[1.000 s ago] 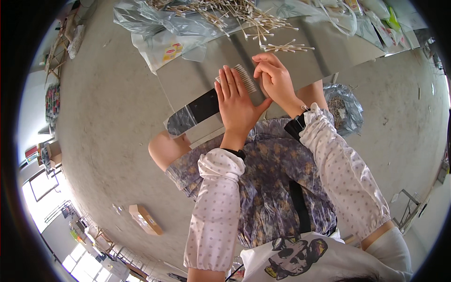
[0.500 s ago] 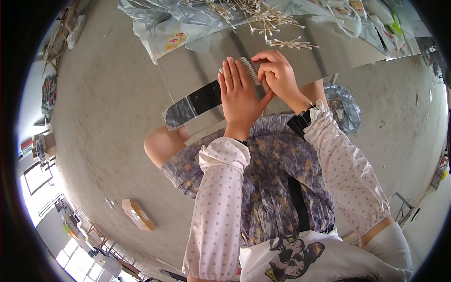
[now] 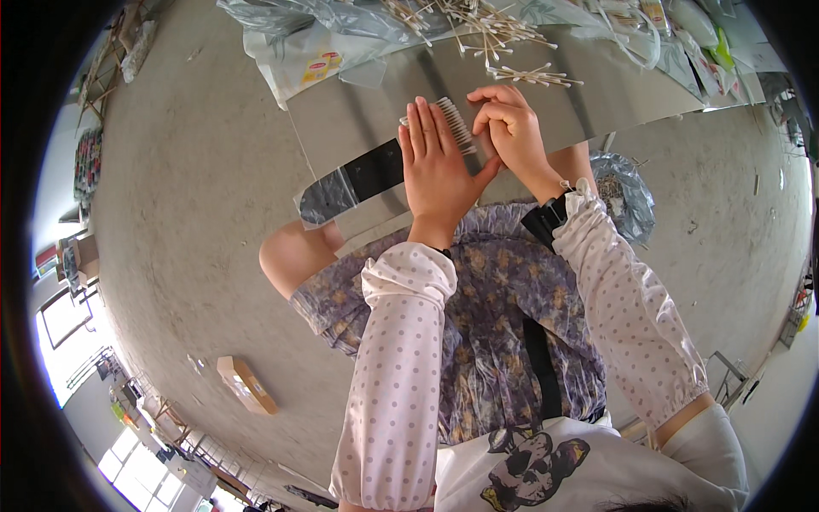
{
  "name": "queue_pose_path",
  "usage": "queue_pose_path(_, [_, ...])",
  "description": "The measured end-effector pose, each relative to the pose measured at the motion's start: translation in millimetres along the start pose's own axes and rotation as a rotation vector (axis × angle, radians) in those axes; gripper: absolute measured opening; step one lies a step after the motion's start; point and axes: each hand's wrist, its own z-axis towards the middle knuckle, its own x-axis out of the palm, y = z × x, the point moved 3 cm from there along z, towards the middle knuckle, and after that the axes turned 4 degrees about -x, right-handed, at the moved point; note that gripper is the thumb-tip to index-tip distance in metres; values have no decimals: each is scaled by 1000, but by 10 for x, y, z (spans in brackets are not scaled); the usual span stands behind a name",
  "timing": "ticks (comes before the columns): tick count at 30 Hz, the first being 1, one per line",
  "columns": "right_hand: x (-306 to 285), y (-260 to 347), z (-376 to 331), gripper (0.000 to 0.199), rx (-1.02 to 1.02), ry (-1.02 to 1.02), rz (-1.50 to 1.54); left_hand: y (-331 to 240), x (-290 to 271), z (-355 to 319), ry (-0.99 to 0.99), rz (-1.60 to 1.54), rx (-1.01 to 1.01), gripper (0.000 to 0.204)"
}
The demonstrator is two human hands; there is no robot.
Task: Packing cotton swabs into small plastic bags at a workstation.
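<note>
My left hand (image 3: 439, 175) lies flat, fingers stretched out and side by side, over a row of cotton swabs (image 3: 455, 125) on the grey tabletop. White tips of the row show past its fingers on the right; the rest is under the hand. A black strip with a clear plastic-wrapped end (image 3: 328, 201) runs out to the left from beneath this hand. Just right of the row, my right hand (image 3: 510, 128) hovers with its fingers bent and apart. Nothing shows between them, though the palm side is hidden.
Loose cotton swabs (image 3: 495, 30) lie heaped at the table's far side, with a smaller bunch (image 3: 537, 77) nearer. Plastic bags (image 3: 316, 21) cover the far left. On the right, a bag-lined bin (image 3: 627, 200) stands below the table edge. A cardboard box (image 3: 246, 386) sits on the floor.
My right hand has shifted slightly right and away from the row, its fingers a little more spread. My left hand stays flat over the swabs, almost in place.
</note>
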Motion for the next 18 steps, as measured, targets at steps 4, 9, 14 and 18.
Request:
queue_pose_path(4, [17, 5, 0, 17, -42, -2, -16, -10, 1, -4, 2, 19, 4, 103])
queue_pose_path(9, [23, 18, 16, 16, -77, 15, -61, 0, -1, 5, -8, 25, 9, 103])
queue_pose_path(14, [23, 23, 16, 17, -119, 47, -117, -4, 0, 7, -3, 28, 12, 102])
queue_pose_path(18, [31, 17, 11, 17, -66, -7, -50, -2, -2, 2, -15, 13, 9, 102])
